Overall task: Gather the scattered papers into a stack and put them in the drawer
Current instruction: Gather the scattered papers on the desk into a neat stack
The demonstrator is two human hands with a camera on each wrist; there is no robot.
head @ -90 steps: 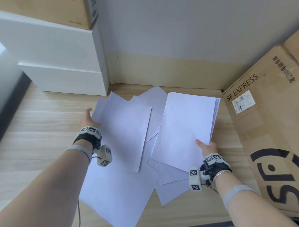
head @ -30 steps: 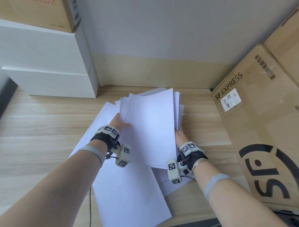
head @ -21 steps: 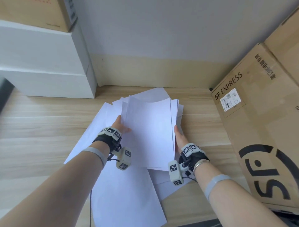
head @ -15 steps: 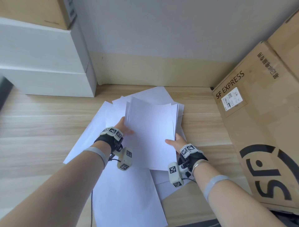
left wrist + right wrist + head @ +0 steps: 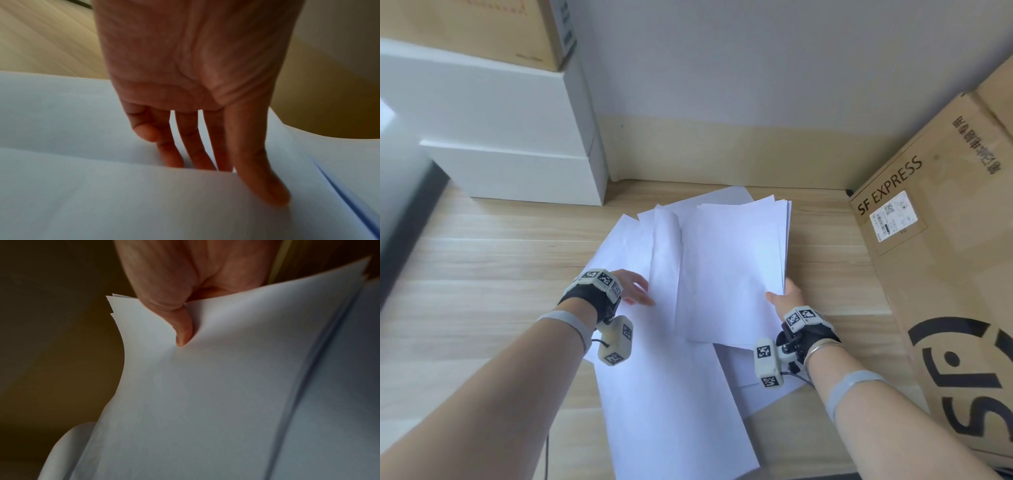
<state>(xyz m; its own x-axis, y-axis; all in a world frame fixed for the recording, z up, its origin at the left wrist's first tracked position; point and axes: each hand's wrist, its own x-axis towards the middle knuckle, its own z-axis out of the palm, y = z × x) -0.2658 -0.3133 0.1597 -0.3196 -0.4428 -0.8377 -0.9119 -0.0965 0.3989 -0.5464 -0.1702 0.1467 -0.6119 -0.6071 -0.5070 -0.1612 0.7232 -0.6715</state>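
Observation:
A stack of white papers (image 5: 729, 274) is held tilted above the wooden floor. My right hand (image 5: 779, 298) pinches its near right corner, and in the right wrist view the thumb (image 5: 182, 331) presses on the top sheet of the stack (image 5: 205, 394). My left hand (image 5: 635, 289) is at the left of the stack on a loose sheet (image 5: 664, 260) whose edge curls up. In the left wrist view its fingers (image 5: 191, 146) slip under that sheet (image 5: 123, 194) and the thumb lies on top. More loose sheets (image 5: 671, 394) lie spread on the floor below. The white drawer unit (image 5: 510, 137) stands at the back left, its drawers shut.
A cardboard box (image 5: 482, 27) sits on top of the drawer unit. A large SF EXPRESS carton (image 5: 935, 274) leans along the right side. The wall and skirting (image 5: 722, 150) close off the back. Bare wooden floor (image 5: 482, 274) lies to the left.
My left hand has let go of the stack's left side and dropped onto a loose sheet beside it. The stack has shifted right in my right hand.

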